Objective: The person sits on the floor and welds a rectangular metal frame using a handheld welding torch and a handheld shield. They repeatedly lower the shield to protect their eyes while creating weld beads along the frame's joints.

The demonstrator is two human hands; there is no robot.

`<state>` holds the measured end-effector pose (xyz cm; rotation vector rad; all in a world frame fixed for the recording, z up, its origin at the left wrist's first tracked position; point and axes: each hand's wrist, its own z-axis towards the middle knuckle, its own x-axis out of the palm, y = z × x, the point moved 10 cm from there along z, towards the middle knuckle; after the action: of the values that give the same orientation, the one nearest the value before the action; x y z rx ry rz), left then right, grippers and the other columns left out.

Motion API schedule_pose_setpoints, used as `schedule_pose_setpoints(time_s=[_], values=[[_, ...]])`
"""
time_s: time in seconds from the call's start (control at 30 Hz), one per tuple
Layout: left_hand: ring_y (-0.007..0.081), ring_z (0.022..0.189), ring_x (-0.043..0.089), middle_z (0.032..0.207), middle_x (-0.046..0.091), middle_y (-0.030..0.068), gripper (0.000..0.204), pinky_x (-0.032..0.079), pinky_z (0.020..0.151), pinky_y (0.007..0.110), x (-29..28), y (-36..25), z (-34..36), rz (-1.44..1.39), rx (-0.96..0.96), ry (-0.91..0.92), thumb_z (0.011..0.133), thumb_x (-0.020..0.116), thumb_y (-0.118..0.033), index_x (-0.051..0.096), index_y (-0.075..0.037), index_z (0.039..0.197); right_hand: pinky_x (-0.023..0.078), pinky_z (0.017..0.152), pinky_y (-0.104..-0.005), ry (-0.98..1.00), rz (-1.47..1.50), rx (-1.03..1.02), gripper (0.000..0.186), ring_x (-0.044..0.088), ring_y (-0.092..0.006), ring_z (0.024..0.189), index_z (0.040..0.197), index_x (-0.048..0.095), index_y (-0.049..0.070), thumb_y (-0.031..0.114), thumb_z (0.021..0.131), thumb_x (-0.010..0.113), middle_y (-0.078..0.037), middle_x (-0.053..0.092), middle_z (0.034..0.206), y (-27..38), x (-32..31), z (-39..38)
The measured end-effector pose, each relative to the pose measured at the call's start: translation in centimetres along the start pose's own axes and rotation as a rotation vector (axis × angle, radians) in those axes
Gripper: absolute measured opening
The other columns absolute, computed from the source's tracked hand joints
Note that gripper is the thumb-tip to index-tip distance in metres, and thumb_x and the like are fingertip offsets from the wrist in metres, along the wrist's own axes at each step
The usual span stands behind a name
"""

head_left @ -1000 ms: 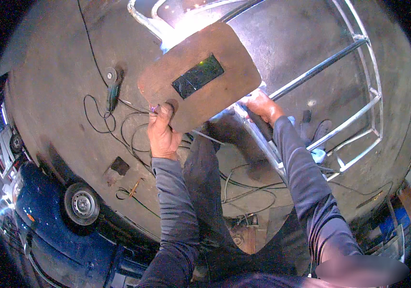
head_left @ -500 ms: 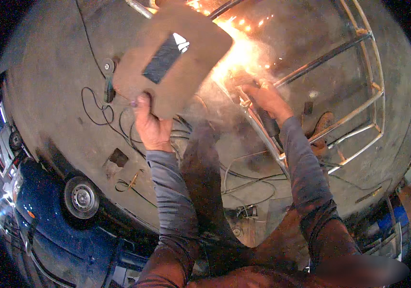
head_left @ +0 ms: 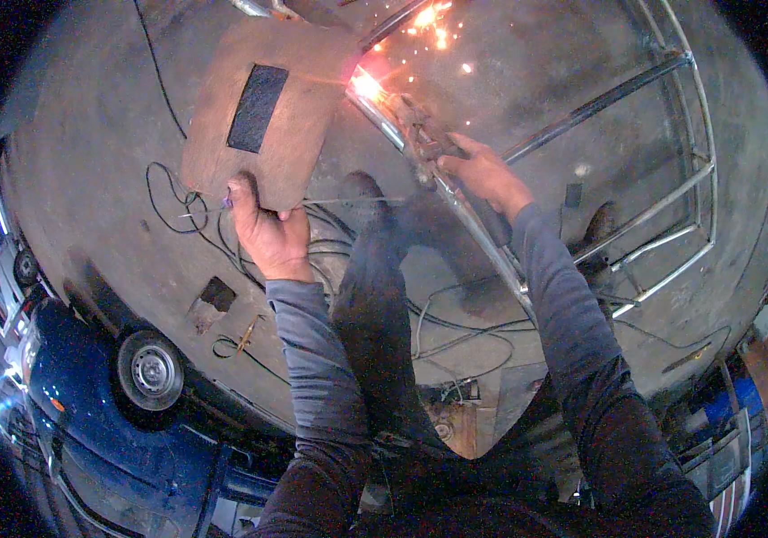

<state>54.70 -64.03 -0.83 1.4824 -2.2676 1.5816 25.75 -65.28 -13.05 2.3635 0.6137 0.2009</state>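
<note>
My left hand [head_left: 269, 231] grips the lower edge of a brown handheld welding shield [head_left: 308, 112] with a dark rectangular window [head_left: 257, 108]. A thin rod [head_left: 357, 200] runs across that hand, apparently pinched along with the shield. My right hand [head_left: 489, 179] is closed round a welding electrode holder [head_left: 422, 136], whose handle is partly hidden by the hand. At the holder's far end a bright arc [head_left: 368, 85] glows on a tube joint of the metal frame [head_left: 595, 112], close to the shield's right edge. Sparks fly beyond it.
Black cables [head_left: 465, 325] loop over the concrete floor around my legs. A dark blue car [head_left: 124, 448] with its wheel [head_left: 150, 369] stands at lower left. A brass-coloured clamp [head_left: 246, 336] lies on the floor near it. More frame bars extend to the right.
The shield has shifted left and turned more upright, uncovering the arc and joint. My right hand has moved slightly left. The glare and spark burst have shrunk.
</note>
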Motion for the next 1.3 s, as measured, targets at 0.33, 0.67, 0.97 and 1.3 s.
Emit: schedule_pose_setpoints(time_s=[0.33,0.67,0.97,1.3], values=[[0.0141,0.080,0.056,0.096,0.059,0.0048,0.023,0.045,0.063,0.029,1.7,3.2,-1.5,0.198,-0.155,0.072,0.087,0.064,-0.024,0.056,-0.008,0.102,0.042,0.095,-0.0354,0.021,-0.101,0.072,0.055,0.054,-0.0326,0.113,0.128,0.049,0.000,0.030,0.084,0.062,-0.021,0.057,0.122,-3.9,0.0,2.6],[0.0193,0.097,0.057,0.104,0.059,0.0051,0.039,0.047,0.085,0.037,2.4,4.4,-2.1,0.208,-0.246,0.159,0.084,0.067,-0.020,0.050,-0.009,0.118,0.040,0.098,-0.0383,0.145,-0.530,-0.216,0.040,0.048,-0.0305,0.120,0.123,0.053,0.007,0.031,0.092,0.046,-0.015,0.052,0.130,2.7,0.2,0.6],[0.0216,0.101,0.057,0.108,0.059,0.0059,0.040,0.045,0.090,0.040,2.6,4.8,-2.0,0.173,-0.261,0.197,0.084,0.067,-0.017,0.050,-0.009,0.120,0.041,0.097,-0.0372,0.119,-0.536,-0.110,0.040,0.050,-0.0308,0.118,0.123,0.054,0.006,0.026,0.089,0.054,-0.015,0.054,0.128,1.5,0.2,1.7],[0.0209,0.102,0.057,0.112,0.059,0.0068,0.035,0.046,0.090,0.040,2.6,1.4,-0.7,0.059,-0.065,0.041,0.088,0.061,-0.023,0.053,-0.006,0.117,0.045,0.090,-0.0321,0.010,0.069,-0.040,0.055,0.059,-0.0221,0.100,0.129,0.048,-0.001,0.022,0.082,0.063,-0.015,0.062,0.111,-0.6,-1.2,2.6]])
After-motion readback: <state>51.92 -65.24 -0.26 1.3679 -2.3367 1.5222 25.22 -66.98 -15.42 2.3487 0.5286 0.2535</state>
